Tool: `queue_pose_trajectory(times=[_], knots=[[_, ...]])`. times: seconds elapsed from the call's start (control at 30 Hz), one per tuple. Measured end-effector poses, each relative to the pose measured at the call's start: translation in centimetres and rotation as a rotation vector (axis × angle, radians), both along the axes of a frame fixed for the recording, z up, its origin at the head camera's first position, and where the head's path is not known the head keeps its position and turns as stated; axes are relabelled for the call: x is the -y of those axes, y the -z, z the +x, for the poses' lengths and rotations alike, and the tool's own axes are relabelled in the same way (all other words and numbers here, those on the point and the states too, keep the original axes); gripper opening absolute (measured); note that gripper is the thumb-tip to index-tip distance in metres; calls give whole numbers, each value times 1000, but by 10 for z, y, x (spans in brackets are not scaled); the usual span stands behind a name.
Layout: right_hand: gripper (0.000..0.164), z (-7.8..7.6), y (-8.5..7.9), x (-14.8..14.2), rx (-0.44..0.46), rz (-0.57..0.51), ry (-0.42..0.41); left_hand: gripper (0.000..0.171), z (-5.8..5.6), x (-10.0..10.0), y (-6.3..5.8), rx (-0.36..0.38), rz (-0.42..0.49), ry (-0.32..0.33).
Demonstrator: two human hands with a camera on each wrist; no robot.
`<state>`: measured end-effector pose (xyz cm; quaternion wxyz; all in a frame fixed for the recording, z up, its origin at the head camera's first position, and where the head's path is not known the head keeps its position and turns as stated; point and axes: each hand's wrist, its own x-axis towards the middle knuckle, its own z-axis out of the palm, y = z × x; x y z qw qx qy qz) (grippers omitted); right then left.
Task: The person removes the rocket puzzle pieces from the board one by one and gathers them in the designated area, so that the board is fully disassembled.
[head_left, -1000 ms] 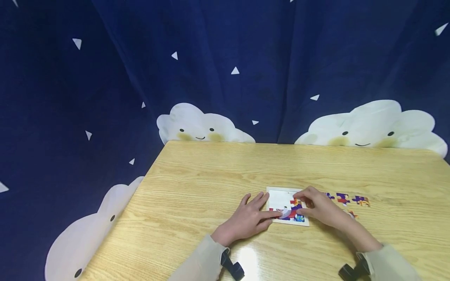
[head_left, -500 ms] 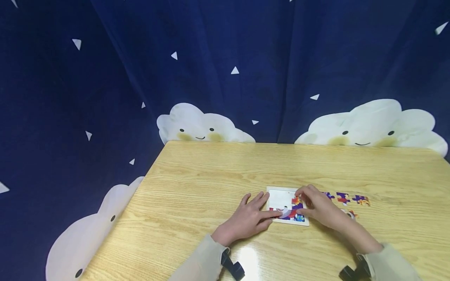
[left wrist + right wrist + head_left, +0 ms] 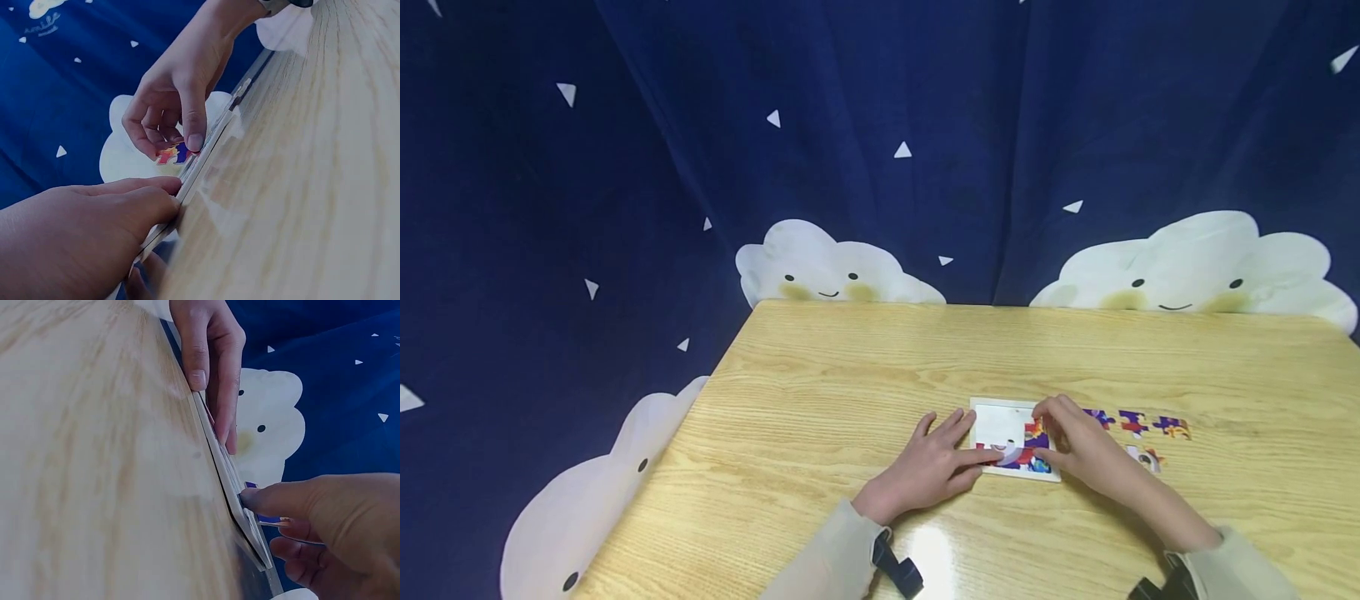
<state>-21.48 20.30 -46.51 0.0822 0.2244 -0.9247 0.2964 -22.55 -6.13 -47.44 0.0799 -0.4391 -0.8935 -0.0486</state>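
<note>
A small white-framed jigsaw puzzle tray (image 3: pixel 997 422) lies on the table, with colourful joined pieces along its near side and bare white backing at upper left. My left hand (image 3: pixel 925 467) rests at its left edge, fingers spread, the straight index finger lying across the near pieces. At the tray's right side my right hand (image 3: pixel 1086 446) pinches a purple, red and yellow puzzle piece (image 3: pixel 180 153) between thumb and fingers. That piece tilts up from the tray in the left wrist view. In the right wrist view, the right thumb (image 3: pixel 269 499) presses at the tray's edge.
Right of the tray lie several loose puzzle pieces (image 3: pixel 1133 422), one of them with a printed eye (image 3: pixel 1145 458) close to the right wrist. The wooden table (image 3: pixel 820 392) ends at a dark blue curtain (image 3: pixel 850 100) with white clouds and triangles.
The right hand, with the pinched piece, has shifted slightly right along the tray's edge, and more of the eye piece shows beside the forearm. My left hand keeps its place.
</note>
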Motion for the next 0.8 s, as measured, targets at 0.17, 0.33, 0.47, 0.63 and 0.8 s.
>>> queue_pose_trajectory(times=[0.17,0.33,0.47,0.63,0.8], knots=[[43,1,2,-1,-39,-29,-8,38,0,0,0,11,-5,-1],[43,1,3,-1,-63,-63,2,38,0,-1,1,16,-9,-7],[43,0,4,-1,-74,-82,13,38,0,-1,1,5,-11,-9],[42,-1,5,-2,-69,-136,8,37,-1,-1,1,8,-2,-9],[36,-2,4,-4,-6,-208,39,37,0,0,1,3,-2,-9]])
